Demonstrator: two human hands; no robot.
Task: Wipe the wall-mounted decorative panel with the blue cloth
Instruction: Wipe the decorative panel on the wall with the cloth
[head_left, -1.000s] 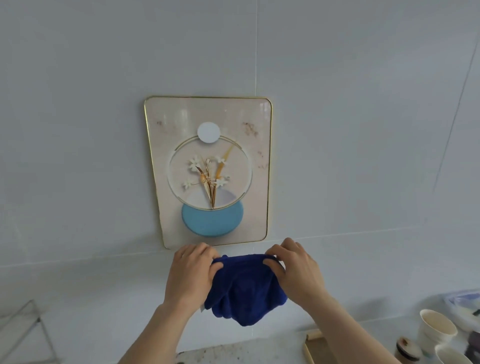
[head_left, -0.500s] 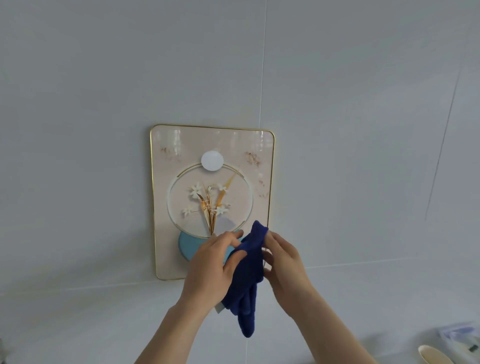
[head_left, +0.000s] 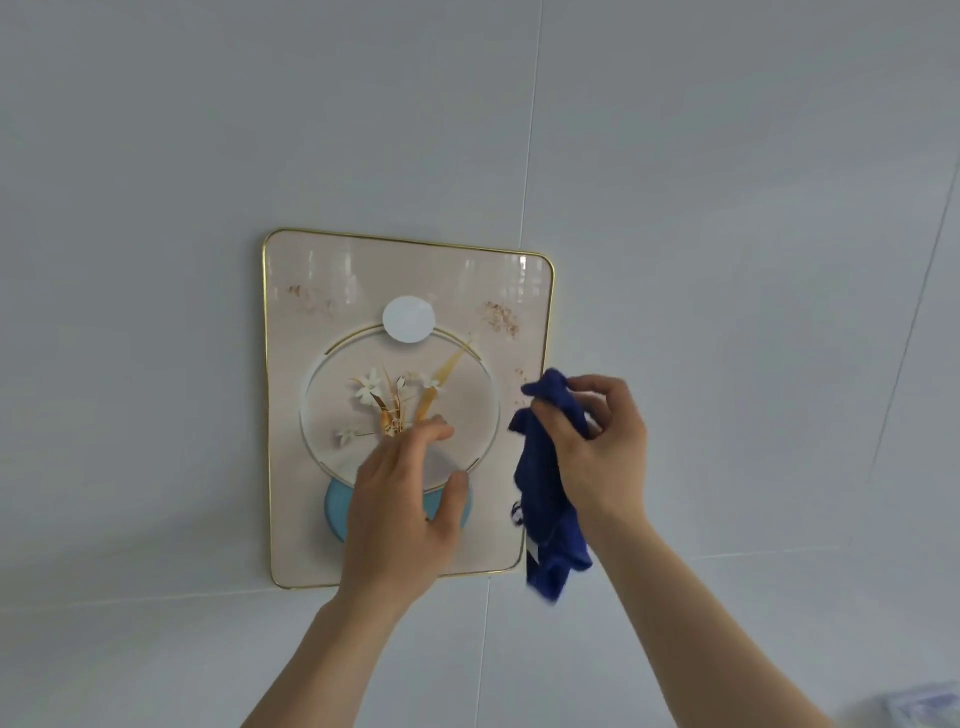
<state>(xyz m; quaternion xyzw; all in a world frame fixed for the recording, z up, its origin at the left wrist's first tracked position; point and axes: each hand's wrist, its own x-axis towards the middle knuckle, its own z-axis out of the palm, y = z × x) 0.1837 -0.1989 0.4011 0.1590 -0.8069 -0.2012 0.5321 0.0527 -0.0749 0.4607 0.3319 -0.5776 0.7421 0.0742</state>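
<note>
Right hand (head_left: 597, 447) raised beside the right edge of the decorative panel (head_left: 322, 291), fingers curled around the bunched top of the blue cloth (head_left: 545, 483); rest of cloth hangs loose below the hand, overlapping the panel's lower right corner, small white tag showing at its lower edge. Left hand (head_left: 400, 514) holds nothing, fingers spread and slightly bent, in front of the panel's lower middle, covering part of the blue disc (head_left: 335, 512) and the lower part of the ring motif; cannot tell whether fingertips touch the panel face. Panel fixed flat to a pale tiled wall (head_left: 727, 208), gold-trimmed, rounded corners, white flowers (head_left: 371, 387) inside the ring, white circle (head_left: 409, 318) above. Brownish speckles near both upper corners.
</note>
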